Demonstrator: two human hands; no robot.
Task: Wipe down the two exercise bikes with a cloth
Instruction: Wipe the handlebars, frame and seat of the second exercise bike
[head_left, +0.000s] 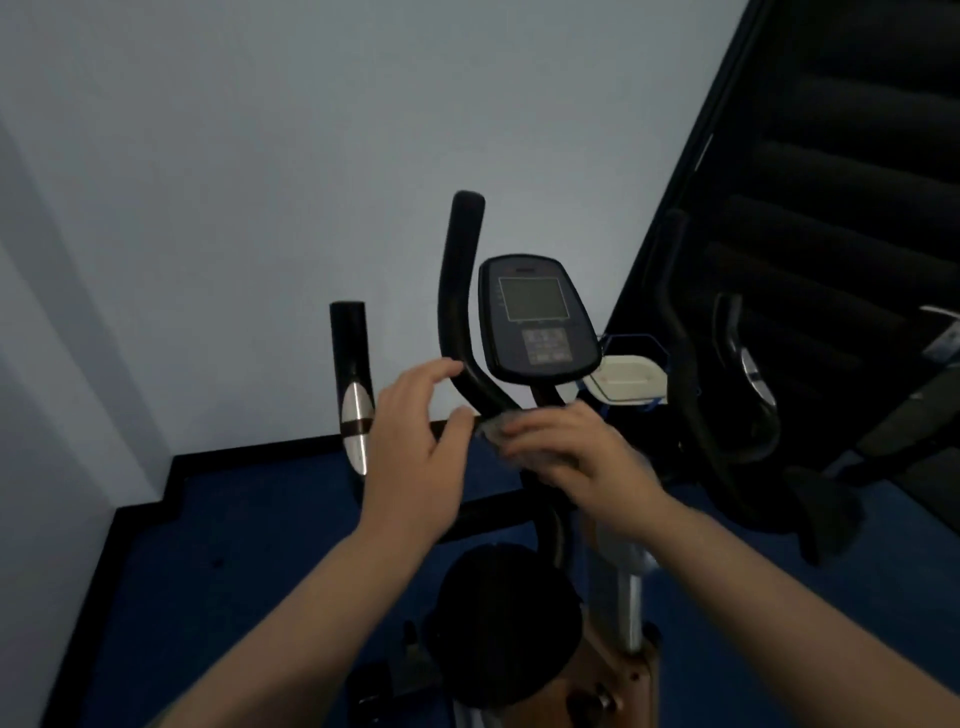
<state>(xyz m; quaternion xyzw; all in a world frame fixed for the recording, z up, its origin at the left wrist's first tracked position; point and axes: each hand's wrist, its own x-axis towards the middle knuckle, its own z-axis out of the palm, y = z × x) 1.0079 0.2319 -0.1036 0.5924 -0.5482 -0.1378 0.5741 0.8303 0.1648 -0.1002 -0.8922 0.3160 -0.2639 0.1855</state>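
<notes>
An exercise bike stands right in front of me, with a dark console (537, 317), a curved black handlebar (460, 291) and a black saddle (501, 623) below. My right hand (582, 457) grips a small grey cloth (496, 428) against the base of the handlebar under the console. My left hand (415, 447) hovers beside it, fingers spread and loosely bent near the bar, thumb close to the cloth. A second bike's black handlebar (680, 338) and chrome-tipped grip (753, 374) show at the right.
A separate upright grip with a chrome band (356, 395) stands to the left. A white tray-like object (626, 379) sits behind the console. A pale wall is ahead, blue floor (249, 519) below, and a dark staircase (831, 182) rises at the right.
</notes>
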